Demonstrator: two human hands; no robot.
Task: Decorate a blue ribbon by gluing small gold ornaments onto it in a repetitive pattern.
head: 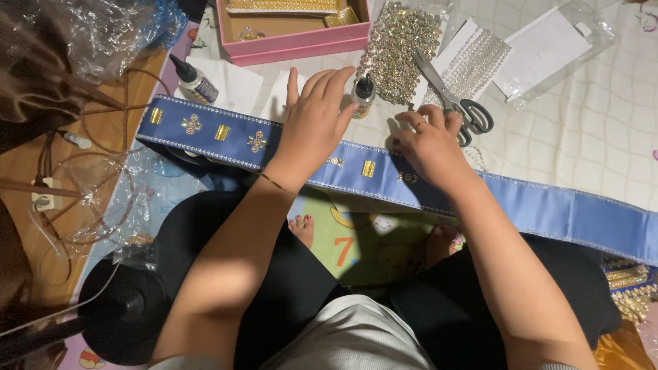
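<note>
A long blue satin ribbon band (548, 209) with silver trim lies across my lap, from the left to the far right edge. Gold clasps and jewelled ornaments (221, 133) are set along its left part. My left hand (314, 118) rests flat on the band, fingers stretched forward toward a small glue bottle (362, 95). My right hand (428, 140) presses its fingertips on the band beside a small ornament (407, 177); whether it pinches something is hidden. Scissors (458, 103) lie just beyond my right hand.
A pink box (295, 42) stands at the back. A sheet of rhinestones (396, 48), white trim strips (473, 62) and a clear packet (548, 48) lie behind the band. A second glue bottle (194, 81) sits at the left. Crumpled plastic and cables are at far left.
</note>
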